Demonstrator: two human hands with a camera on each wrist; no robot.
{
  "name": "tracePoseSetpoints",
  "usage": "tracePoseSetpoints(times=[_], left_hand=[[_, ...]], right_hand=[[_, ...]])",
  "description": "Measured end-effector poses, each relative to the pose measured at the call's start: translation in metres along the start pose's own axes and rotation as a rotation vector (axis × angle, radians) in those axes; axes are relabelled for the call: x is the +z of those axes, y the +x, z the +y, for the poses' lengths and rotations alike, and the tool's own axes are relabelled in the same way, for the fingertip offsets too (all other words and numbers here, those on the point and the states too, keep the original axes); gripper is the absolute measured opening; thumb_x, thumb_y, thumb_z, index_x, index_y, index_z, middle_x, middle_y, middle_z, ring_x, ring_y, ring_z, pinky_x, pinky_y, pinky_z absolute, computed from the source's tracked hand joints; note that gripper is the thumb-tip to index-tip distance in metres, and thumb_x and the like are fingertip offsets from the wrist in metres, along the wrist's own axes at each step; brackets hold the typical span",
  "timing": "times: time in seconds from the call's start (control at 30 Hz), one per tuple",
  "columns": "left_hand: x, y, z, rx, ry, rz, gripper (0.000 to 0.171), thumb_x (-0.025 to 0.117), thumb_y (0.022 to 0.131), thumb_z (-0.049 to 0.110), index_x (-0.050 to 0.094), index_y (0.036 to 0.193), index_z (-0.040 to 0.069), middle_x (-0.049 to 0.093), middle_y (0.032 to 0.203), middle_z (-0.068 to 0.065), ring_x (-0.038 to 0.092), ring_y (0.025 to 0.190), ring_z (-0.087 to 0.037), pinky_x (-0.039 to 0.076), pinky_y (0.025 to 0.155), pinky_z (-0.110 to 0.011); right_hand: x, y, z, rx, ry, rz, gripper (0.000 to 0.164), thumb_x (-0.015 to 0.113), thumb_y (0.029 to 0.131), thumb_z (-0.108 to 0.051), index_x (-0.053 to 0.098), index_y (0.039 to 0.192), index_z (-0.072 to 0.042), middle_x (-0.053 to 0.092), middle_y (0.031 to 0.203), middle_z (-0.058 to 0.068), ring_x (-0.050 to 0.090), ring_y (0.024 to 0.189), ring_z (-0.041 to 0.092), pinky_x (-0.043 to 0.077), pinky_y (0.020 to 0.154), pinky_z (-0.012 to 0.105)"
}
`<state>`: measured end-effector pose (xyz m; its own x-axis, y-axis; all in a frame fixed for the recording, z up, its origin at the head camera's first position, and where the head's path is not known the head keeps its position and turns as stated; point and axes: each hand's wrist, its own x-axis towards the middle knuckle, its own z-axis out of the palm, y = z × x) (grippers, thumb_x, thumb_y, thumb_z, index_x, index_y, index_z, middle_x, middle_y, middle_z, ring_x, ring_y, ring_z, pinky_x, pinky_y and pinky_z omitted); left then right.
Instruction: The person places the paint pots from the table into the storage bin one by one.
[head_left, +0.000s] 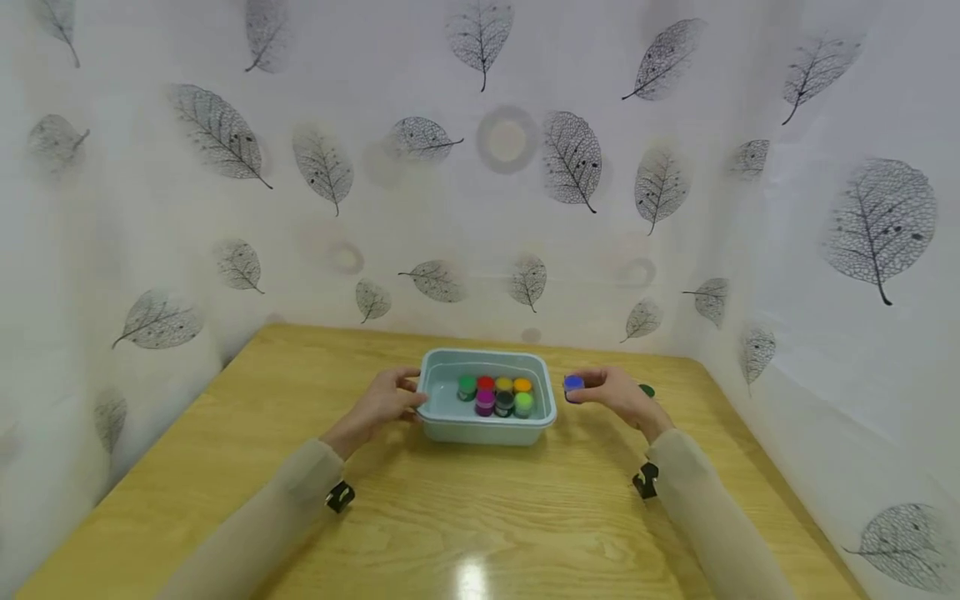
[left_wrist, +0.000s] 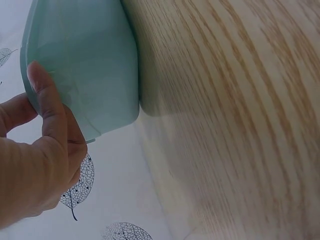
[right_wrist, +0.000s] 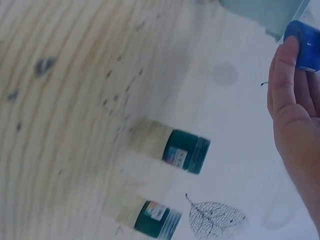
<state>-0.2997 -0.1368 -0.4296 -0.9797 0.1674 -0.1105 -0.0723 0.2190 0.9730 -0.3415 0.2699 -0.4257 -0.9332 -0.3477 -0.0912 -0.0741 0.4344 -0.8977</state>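
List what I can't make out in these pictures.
Right wrist view: label print on the green jars, too small.
Right wrist view: part of the blue jar, cut off by the right edge.
Left wrist view: what the tub holds, hidden by its side.
Head view: those green jars, mostly behind the right hand.

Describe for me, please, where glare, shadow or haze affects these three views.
Head view: a bright glare spot on the table at the picture's bottom edge; left wrist view: a soft-edged shadow on the wood beside the tub; right wrist view: hazy, a pale sheen washing out much of the tabletop, broken by tan patches beside two green jars.
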Motion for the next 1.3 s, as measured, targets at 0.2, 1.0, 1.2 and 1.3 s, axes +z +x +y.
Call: tracePoseSetpoints(times=[0.2, 1.0, 1.2, 1.3], left_hand=[[0.002, 0.002, 0.0, -0.003, 0.008, 0.006, 0.055, 0.065, 0.09, -0.003, 0.046, 0.141, -0.002, 0.052, 0.112, -0.021, 0.065, 0.078, -0.024, 0.062, 0.075, -0.043], [0.003, 0.001, -0.003, 0.005, 0.0, 0.008, 0.055, 0.064, 0.089, -0.004, 0.045, 0.141, -0.005, 0.051, 0.109, -0.019, 0.064, 0.076, -0.022, 0.063, 0.072, -0.042], [0.002, 0.003, -0.002, 0.013, -0.003, 0.006, 0.055, 0.064, 0.089, -0.005, 0.045, 0.141, -0.005, 0.051, 0.108, -0.019, 0.063, 0.074, -0.02, 0.063, 0.071, -0.041], [0.002, 0.003, -0.001, 0.012, 0.0, 0.003, 0.055, 0.065, 0.089, -0.005, 0.044, 0.141, -0.005, 0.051, 0.107, -0.018, 0.063, 0.074, -0.021, 0.063, 0.071, -0.04]], right_hand=[[0.012, 0.003, -0.012, -0.036, 0.026, 0.045, 0.058, 0.081, 0.081, -0.023, 0.059, 0.13, 0.0, 0.069, 0.115, 0.008, 0.065, 0.101, 0.015, 0.051, 0.102, 0.042], [0.058, 0.012, -0.038, -0.169, 0.048, -0.023, 0.05, 0.08, 0.083, -0.022, 0.064, 0.126, -0.002, 0.069, 0.107, 0.003, 0.063, 0.093, 0.016, 0.058, 0.083, 0.039], [0.073, 0.017, -0.048, -0.195, -0.038, -0.083, 0.046, 0.079, 0.083, -0.022, 0.066, 0.124, -0.005, 0.066, 0.11, 0.007, 0.063, 0.097, 0.022, 0.057, 0.085, 0.047], [0.079, 0.018, -0.053, -0.187, -0.072, -0.089, 0.044, 0.08, 0.083, -0.022, 0.068, 0.123, -0.008, 0.066, 0.111, 0.007, 0.061, 0.1, 0.026, 0.058, 0.083, 0.044]])
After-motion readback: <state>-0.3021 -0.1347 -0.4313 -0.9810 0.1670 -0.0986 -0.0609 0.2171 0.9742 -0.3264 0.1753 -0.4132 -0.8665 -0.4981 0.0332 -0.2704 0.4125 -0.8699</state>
